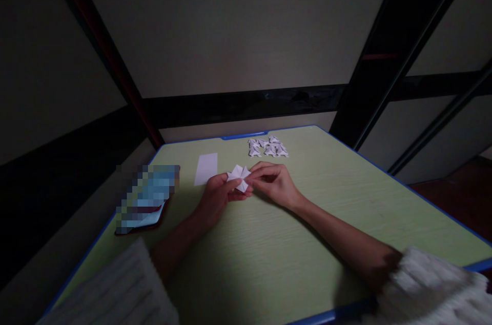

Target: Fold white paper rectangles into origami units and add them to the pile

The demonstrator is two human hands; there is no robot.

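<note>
A small piece of folded white paper (240,173), with several pointed flaps spread out like a star, is held above the middle of the table. My left hand (220,193) grips it from the left, thumb on top and fingers beneath. From the right, my right hand (277,184) pinches a flap at its edge between thumb and fingertips. The right fingertips partly hide that side of the paper. Behind my left hand lies a flat white sheet (206,167). Beyond my right hand sit several small folded paper figures (270,148), grouped near the far edge.
The pale green table (346,197) has a blue rim. On its left side lies a blurred-out light blue item with a dark red edge (148,202). A panelled wall (238,33) with a glossy black band rises right behind the table.
</note>
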